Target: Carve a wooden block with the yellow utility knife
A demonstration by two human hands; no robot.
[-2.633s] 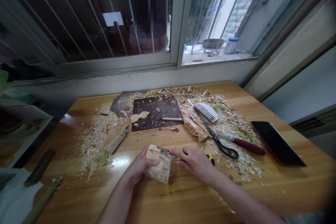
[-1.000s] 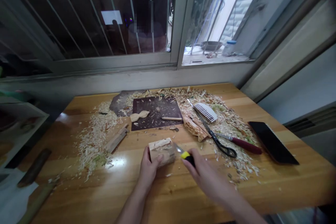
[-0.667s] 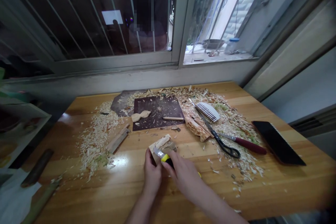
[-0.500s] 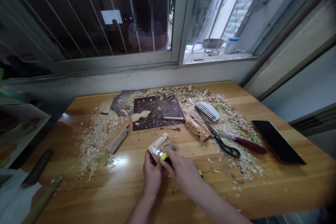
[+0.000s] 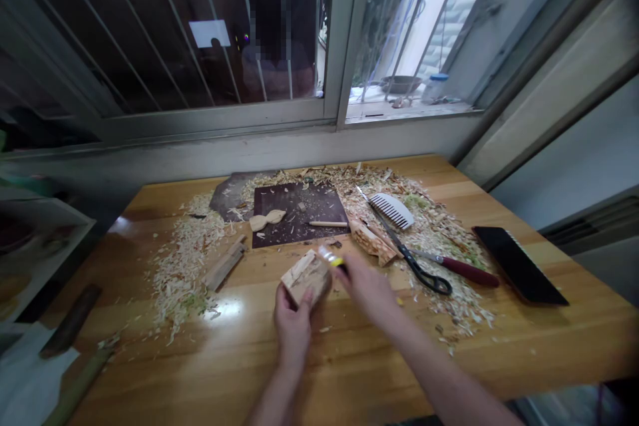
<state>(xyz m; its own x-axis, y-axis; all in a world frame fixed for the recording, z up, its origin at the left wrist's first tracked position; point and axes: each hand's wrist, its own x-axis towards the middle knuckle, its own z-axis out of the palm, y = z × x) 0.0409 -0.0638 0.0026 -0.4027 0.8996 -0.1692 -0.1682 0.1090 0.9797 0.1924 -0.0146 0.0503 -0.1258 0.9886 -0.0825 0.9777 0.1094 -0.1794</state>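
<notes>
My left hand (image 5: 293, 319) is closed round a pale block of wood (image 5: 308, 279), thumb on its near face, fingers along its left side. To the right, my right hand (image 5: 367, 283) grips a yellow-and-black utility knife (image 5: 337, 259). Its blade is blurred by motion and sits just off the block's upper right corner. Beyond the block lies a dark mat (image 5: 294, 229) with a pencil (image 5: 327, 223) and a bow-shaped wood piece (image 5: 268, 219). A rough-carved piece of wood (image 5: 372, 244) rests right of the mat.
Wood shavings (image 5: 180, 273) ring the mat. Scissors (image 5: 419, 273), a white comb (image 5: 393, 210) and a red-handled tool (image 5: 469, 271) lie on the right, near a black flat object (image 5: 519, 266). A wood strip (image 5: 225, 264) lies left. A barred window (image 5: 214, 80) stands behind the table.
My right hand has lifted the knife off the block and moved it up and to the right. The block has turned in my left hand, whose thumb now shows on its near face.
</notes>
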